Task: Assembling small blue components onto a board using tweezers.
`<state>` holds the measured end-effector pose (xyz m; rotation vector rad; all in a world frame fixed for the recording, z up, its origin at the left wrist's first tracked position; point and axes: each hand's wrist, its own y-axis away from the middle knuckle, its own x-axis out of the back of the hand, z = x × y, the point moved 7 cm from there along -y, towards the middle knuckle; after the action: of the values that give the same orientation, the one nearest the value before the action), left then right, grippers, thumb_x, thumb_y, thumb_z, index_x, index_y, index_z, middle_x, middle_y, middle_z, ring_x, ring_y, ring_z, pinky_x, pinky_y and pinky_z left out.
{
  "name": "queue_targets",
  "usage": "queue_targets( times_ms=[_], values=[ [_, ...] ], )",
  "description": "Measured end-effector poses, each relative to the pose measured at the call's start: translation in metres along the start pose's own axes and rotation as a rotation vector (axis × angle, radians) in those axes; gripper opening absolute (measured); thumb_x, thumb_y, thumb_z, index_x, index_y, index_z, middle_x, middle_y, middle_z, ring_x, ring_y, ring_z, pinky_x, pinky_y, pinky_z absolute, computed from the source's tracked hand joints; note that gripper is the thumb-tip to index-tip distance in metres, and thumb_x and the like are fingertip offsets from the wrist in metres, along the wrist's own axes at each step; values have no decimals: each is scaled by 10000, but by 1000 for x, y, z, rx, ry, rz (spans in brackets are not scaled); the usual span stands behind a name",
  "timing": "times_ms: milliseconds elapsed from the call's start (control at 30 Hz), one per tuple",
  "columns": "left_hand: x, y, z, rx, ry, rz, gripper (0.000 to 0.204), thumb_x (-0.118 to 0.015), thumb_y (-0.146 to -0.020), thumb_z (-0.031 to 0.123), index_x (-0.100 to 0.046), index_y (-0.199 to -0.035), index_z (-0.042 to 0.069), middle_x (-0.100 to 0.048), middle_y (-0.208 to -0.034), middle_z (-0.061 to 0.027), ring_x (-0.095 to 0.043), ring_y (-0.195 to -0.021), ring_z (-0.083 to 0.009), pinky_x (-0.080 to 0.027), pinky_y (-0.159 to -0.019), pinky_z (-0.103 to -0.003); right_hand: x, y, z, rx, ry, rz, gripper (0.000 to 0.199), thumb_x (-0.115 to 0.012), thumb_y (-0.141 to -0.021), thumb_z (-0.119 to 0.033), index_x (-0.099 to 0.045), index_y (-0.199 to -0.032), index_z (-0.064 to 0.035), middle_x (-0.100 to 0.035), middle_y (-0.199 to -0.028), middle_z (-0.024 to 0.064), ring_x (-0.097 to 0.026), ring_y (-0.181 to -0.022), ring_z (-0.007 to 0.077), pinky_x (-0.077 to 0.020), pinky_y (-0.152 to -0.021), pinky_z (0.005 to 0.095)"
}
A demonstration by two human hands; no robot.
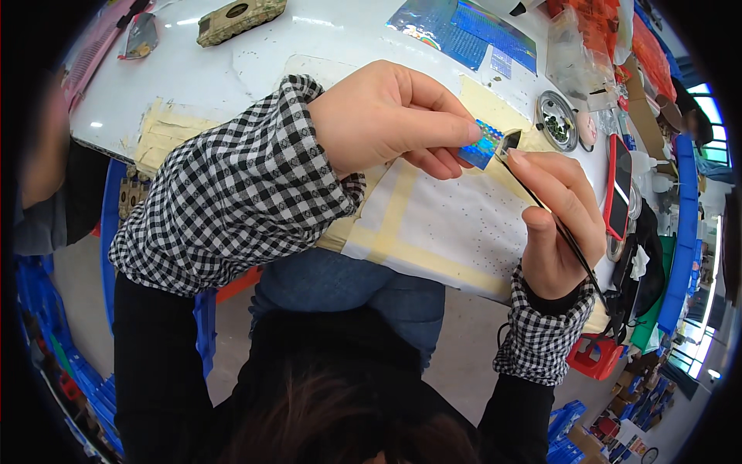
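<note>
My left hand (386, 120) reaches in over the table, its thumb and fingertips pinched on a small blue holographic sticker sheet (479, 148). Close to the sheet's right edge is my right hand (570, 209), with a long, thin black tool (535, 193) running between its thumb and fingers and down past the wrist. A small dark, shiny piece (511, 141) sits at my right index fingertip, beside the sticker sheet. Whether it belongs to the tool I cannot make out. Below both hands lies white paper (456, 224) with small dark specks, edged with yellowish tape.
A round metal dish (557, 122) holds small dark bits. Past it lies a red-edged phone (618, 187). Larger blue holographic sheets (471, 35) and a camouflage model tank hull (239, 21) lie at the back. Plastic bags (580, 54) crowd the right. Another person's arm (45, 147) shows at far left.
</note>
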<state>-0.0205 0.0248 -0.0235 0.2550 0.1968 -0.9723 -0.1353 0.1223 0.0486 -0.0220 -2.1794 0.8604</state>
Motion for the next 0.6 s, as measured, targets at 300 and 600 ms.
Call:
queue_targets(
  times_ms=[300, 600],
  values=[
    [-2, 0, -2, 18, 45, -36, 250, -610, -874, 170, -609, -1013, -37, -664, -884, -138, -675, -777, -180, -564, -703, -250, -2, 0, 5, 4, -21, 7, 286, -628, -826, -214, -662, -994, 15, -653, -934, 134, -588, -823, 243, -451, -751, 322],
    [-2, 0, -3, 26, 73, -40, 261, -606, -876, 175, -608, -1023, -40, -664, -897, -154, -674, -792, -186, -562, -707, -250, -2, -1, 5, -3, 7, 21, 277, -629, -822, -204, -666, -987, 16, -656, -923, 132, -586, -816, 244, -445, -749, 324]
  ],
)
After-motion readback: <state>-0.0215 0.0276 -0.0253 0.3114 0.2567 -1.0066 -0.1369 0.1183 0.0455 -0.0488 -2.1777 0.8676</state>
